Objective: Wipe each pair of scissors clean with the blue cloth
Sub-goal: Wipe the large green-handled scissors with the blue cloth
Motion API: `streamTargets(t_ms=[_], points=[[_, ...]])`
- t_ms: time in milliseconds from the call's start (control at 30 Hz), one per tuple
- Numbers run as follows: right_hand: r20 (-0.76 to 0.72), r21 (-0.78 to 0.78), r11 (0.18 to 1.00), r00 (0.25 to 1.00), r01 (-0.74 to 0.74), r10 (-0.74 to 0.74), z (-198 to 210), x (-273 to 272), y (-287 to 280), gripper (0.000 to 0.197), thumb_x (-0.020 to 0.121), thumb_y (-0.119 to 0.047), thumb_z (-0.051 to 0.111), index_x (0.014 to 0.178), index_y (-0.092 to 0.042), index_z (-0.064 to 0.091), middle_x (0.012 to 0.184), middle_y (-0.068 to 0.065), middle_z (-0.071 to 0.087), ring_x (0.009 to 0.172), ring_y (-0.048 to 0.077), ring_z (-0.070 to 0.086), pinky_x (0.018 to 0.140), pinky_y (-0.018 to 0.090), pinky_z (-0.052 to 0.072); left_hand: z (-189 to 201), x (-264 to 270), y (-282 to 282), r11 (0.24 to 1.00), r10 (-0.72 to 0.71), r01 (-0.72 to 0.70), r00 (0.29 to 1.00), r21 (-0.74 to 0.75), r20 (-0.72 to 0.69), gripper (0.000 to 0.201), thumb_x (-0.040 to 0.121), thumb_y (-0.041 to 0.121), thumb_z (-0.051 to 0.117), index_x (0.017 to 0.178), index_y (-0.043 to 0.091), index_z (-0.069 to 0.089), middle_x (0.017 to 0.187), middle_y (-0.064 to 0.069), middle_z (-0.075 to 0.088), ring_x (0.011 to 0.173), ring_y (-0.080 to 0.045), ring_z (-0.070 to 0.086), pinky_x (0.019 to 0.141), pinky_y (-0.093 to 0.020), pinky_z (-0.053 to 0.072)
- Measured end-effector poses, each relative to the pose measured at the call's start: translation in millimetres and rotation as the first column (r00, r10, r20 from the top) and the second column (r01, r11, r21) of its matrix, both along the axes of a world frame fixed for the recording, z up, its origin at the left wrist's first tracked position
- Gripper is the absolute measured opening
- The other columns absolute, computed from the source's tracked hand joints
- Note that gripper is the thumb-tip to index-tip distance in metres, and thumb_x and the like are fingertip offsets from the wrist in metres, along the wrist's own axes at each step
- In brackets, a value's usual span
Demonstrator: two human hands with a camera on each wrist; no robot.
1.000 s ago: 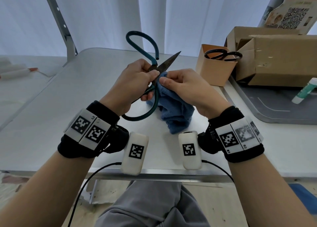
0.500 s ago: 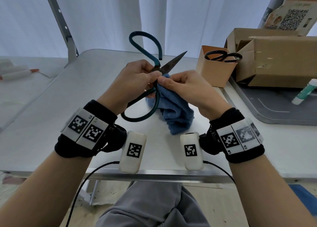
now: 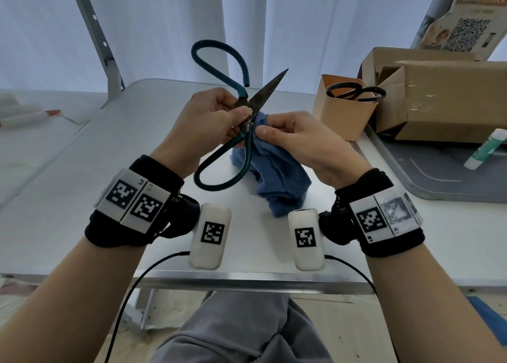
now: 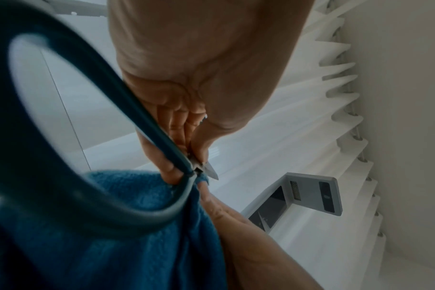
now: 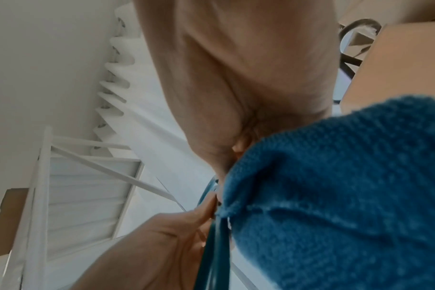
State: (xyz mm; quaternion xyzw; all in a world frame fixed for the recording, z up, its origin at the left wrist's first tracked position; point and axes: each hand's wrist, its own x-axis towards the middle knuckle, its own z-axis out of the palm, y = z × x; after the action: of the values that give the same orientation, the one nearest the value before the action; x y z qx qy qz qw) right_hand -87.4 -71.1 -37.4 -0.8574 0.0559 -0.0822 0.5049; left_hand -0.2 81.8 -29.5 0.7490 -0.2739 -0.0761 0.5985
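Left hand: the left hand (image 3: 208, 121) pinches the scissors (image 3: 247, 107) right at the pivot, thumb on the blade base and fingers curled behind; holding there likely keeps the blades from swinging while the cloth works against them.
Scissors: large, with teal loop handles; held above the table (image 3: 82, 170), one blade pointing up and away toward the right, its metal dark and spotted. One handle loop stands high, the other hangs toward the person, so the pair is open and the inner faces can be reached.
Right hand: the right hand (image 3: 299, 145) has its fingers and thumb closed round a bunch of the blue cloth (image 3: 277, 178), pressing it against the scissors just beside the pivot. The left wrist view shows cloth (image 4: 107, 225) touching the handle where it meets the metal.
Cloth: most of it droops from the right hand down to the table, leaving only a small wad as the wiping pad.
Step in hand: by my judgement, cleaning around the joint of this pair; the upper blade looks not yet clean.
Other scissors: a black-handled pair (image 3: 356, 92) stands in an orange cup (image 3: 343, 115) to the right, near a cardboard box (image 3: 444, 99); whether it is wiped already cannot be told.
Risk: the bare point faces away from both hands, a sensible hold.
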Motion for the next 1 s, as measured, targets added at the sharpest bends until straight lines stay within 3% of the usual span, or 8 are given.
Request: streamTargets(t_ms=[233, 400, 533, 600, 700, 833, 933, 1000], points=[[0.004, -0.099, 0.990, 0.995, 0.097, -0.097, 1, -1, 3, 0.039, 0.093, -0.053, 0.060, 0.091, -0.019, 0.080, 0.087, 0.007, 0.077, 0.090, 0.023, 0.071, 0.091, 0.047, 0.056, 7, 7, 7, 1.000, -0.007, 0.007, 1.000, 0.001, -0.022, 0.007, 0.097, 0.011, 0.063, 0.096, 0.004, 0.062, 0.070, -0.005, 0.063, 0.051, -0.008, 0.062, 0.059, -0.026, 0.059], [-0.078, -0.128, 0.991, 0.996, 0.032, -0.042, 4, -10, -12, 0.031, 0.094, -0.041, 0.064, 0.091, -0.014, 0.079, 0.094, 0.015, 0.075, 0.093, 0.030, 0.070, 0.090, 0.046, 0.055, 9, 22, 22, 0.996, 0.084, -0.085, 0.996, -0.015, -0.028, 0.012, 0.097, 0.011, 0.063, 0.085, 0.012, 0.062, 0.068, 0.000, 0.064, 0.052, -0.007, 0.063, 0.060, -0.024, 0.059], [0.110, 0.040, 0.975, 0.969, 0.218, -0.221, 5, -5, -24, 0.041, 0.098, -0.038, 0.060, 0.094, 0.001, 0.074, 0.092, 0.021, 0.073, 0.079, 0.026, 0.068, 0.078, 0.037, 0.057, 10, 31, 34, 0.996, 0.090, -0.090, 0.996, 0.008, -0.020, 0.007, 0.096, 0.012, 0.064, 0.089, 0.010, 0.064, 0.075, -0.006, 0.066, 0.055, -0.009, 0.063, 0.058, -0.023, 0.057], [0.152, 0.170, 0.961, 0.958, 0.216, -0.242, 6, 2, -19, 0.047, 0.099, -0.043, 0.057, 0.096, 0.002, 0.072, 0.098, 0.025, 0.070, 0.086, 0.028, 0.067, 0.085, 0.044, 0.056, 9, 29, 32, 0.997, 0.053, -0.053, 0.999, 0.048, -0.001, 0.005, 0.096, 0.013, 0.065, 0.095, 0.007, 0.065, 0.074, -0.005, 0.067, 0.056, -0.011, 0.064, 0.057, -0.023, 0.055], [0.078, 0.255, 0.959, 0.986, 0.124, -0.148, 5, 11, -1, 0.044, 0.102, -0.040, 0.050, 0.099, -0.001, 0.072, 0.102, 0.021, 0.073, 0.096, 0.029, 0.070, 0.093, 0.042, 0.057, 6, 22, 23, 0.998, 0.028, -0.030, 0.999, 0.063, 0.027, 0.008, 0.095, 0.010, 0.065, 0.098, 0.003, 0.063, 0.074, -0.007, 0.067, 0.056, -0.015, 0.062, 0.055, -0.023, 0.055], [0.083, 0.196, 0.980, 0.995, 0.035, -0.052, 0, 16, 7, 0.035, 0.101, -0.025, 0.053, 0.102, 0.007, 0.069, 0.096, 0.015, 0.072, 0.093, 0.027, 0.068, 0.098, 0.050, 0.053, 4, 16, 15, 0.998, 0.027, -0.030, 0.999, 0.056, 0.043, 0.007, 0.096, 0.010, 0.064, 0.089, 0.009, 0.061, 0.076, -0.011, 0.066, 0.055, -0.013, 0.063, 0.053, -0.023, 0.054], [0.098, 0.208, 0.978, 0.994, 0.027, -0.048, -4, 15, 6, 0.022, 0.097, -0.018, 0.064, 0.108, -0.001, 0.072, 0.098, 0.015, 0.076, 0.096, 0.029, 0.073, 0.093, 0.042, 0.057, 2, 11, 10, 1.000, 0.000, 0.000, 1.000, 0.029, 0.015, 0.008, 0.096, 0.011, 0.064, 0.089, 0.011, 0.061, 0.080, -0.012, 0.065, 0.058, -0.009, 0.063, 0.056, -0.023, 0.055], [0.097, 0.196, 0.979, 0.992, 0.063, -0.083, -7, 17, 8, 0.021, 0.094, -0.018, 0.067, 0.105, -0.001, 0.072, 0.095, 0.014, 0.077, 0.093, 0.029, 0.074, 0.092, 0.044, 0.058, 0, 9, 6, 1.000, 0.017, -0.017, 1.000, 0.010, 0.025, 0.006, 0.095, 0.013, 0.065, 0.090, 0.010, 0.061, 0.084, -0.014, 0.065, 0.064, -0.013, 0.063, 0.056, -0.023, 0.055]])
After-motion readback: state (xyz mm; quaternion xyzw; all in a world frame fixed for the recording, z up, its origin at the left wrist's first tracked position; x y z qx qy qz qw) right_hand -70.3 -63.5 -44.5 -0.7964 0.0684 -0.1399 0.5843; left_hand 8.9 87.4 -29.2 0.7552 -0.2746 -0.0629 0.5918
